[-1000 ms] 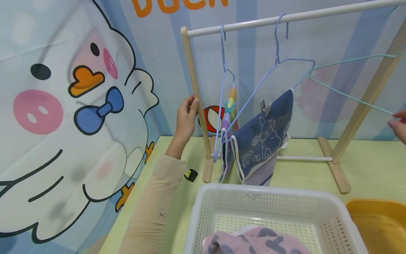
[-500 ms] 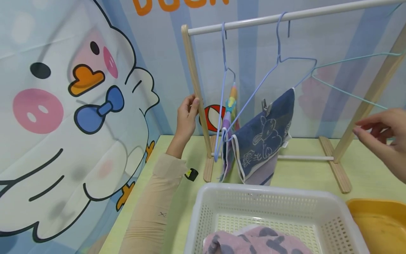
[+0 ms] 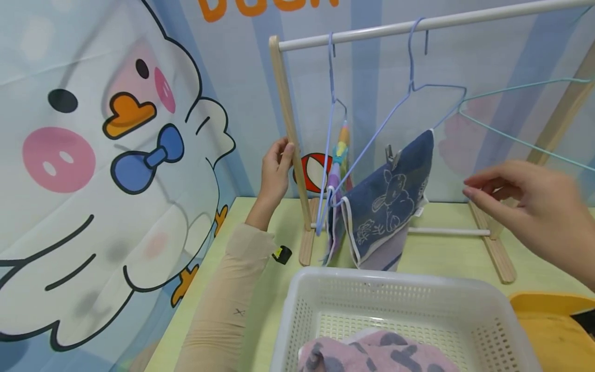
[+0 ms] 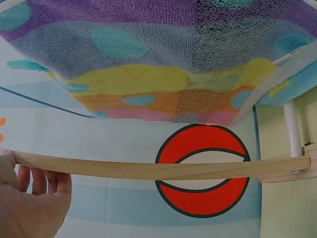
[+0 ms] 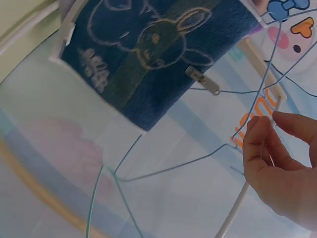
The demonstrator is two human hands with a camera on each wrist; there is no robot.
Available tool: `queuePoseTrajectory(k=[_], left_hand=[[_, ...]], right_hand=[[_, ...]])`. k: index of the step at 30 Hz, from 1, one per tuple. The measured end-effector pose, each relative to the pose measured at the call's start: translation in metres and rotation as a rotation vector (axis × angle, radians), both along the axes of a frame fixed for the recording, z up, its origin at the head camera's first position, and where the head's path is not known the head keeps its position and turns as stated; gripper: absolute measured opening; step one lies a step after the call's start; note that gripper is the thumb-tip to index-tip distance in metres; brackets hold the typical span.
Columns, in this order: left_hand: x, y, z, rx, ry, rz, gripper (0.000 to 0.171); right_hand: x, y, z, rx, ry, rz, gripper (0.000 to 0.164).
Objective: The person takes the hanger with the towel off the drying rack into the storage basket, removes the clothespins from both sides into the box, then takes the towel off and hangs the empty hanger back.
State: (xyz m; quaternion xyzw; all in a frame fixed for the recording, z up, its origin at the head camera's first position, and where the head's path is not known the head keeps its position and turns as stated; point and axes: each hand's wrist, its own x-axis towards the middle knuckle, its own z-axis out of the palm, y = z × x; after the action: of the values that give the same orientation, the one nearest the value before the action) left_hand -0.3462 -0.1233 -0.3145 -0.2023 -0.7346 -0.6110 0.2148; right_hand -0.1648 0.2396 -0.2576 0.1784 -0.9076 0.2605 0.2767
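My left hand (image 3: 275, 173) grips the left wooden post (image 4: 124, 168) of a drying rack, thumb on one side and fingers on the other. My right hand (image 3: 534, 206) hovers in front of the rack's right side, fingers loosely bent and holding nothing; the right wrist view also has this hand (image 5: 282, 163). A navy towel with a rabbit drawing (image 3: 390, 201) droops from a blue hanger (image 3: 411, 85), with a metal clip (image 5: 202, 79) on its edge. Left of it, a rainbow-striped towel (image 4: 133, 54) hangs from another blue hanger (image 3: 332, 98).
A mint-green hanger (image 3: 525, 89) is at the right. Below the rack stands a white perforated basket (image 3: 395, 276) with a pink and grey cloth (image 3: 372, 356) inside. A yellow basin (image 3: 539, 299) is at lower right, and a small black object (image 3: 282, 254) lies on the table.
My right hand has come leftward into view from the right edge, away from the mint-green hanger. My left hand stays on the post.
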Motion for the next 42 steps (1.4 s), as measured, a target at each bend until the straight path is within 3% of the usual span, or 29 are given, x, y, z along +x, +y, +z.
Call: queuePoseTrajectory(k=[3, 7, 16, 23, 30, 38, 42], left_hand=[[0.0, 0.0, 0.0, 0.005, 0.003, 0.0, 0.039], [0.0, 0.0, 0.001, 0.004, 0.003, -0.003, 0.039], [0.001, 0.001, 0.001, -0.001, 0.002, -0.003, 0.038], [0.0, 0.0, 0.0, -0.006, 0.002, -0.002, 0.038], [0.0, -0.001, 0.0, -0.006, -0.005, -0.013, 0.04], [-0.001, -0.001, -0.001, -0.004, -0.006, -0.012, 0.04], [-0.001, -0.001, 0.0, -0.006, -0.004, -0.008, 0.04]], right_hand=[[-0.005, -0.009, 0.003, -0.106, -0.142, 0.052, 0.015], [-0.012, -0.021, 0.006, -0.201, -0.259, 0.093, 0.02], [-0.027, -0.047, 0.002, -0.315, -0.309, 0.276, 0.023], [-0.037, -0.074, -0.002, -0.552, -0.426, 0.416, 0.033], [-0.045, -0.098, -0.006, -0.713, -0.498, 0.473, 0.036], [-0.05, -0.115, -0.001, -1.01, -0.659, 0.526, 0.058], [-0.049, -0.119, 0.003, -1.079, -0.7, 0.529, 0.062]])
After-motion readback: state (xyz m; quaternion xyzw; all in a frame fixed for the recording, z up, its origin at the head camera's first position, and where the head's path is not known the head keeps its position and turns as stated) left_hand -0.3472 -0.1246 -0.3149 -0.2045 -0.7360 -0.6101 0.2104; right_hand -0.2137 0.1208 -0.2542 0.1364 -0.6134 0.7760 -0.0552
